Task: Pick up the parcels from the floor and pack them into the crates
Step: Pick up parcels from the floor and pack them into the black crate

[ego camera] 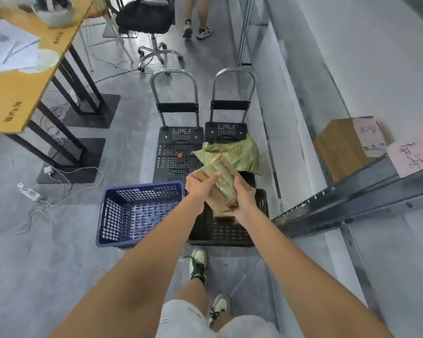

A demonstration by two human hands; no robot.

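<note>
Crates first: the blue crate [137,213] sits on the floor just left of the black crate [226,228]. Above the black one, a taped brown parcel [221,181] is gripped at opposite ends by the left hand [200,185] and right hand [244,198], fingers curled round it. Lowering it flat into a corner would likely save room.

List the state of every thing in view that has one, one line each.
brown parcel: held tilted above the black crate, off the floor
left hand: grips the parcel's left side
right hand: grips the parcel's right side
blue crate: empty, on the floor
black crate: no parcels visible inside
green bag: crumpled, lying on the trolley deck
</note>
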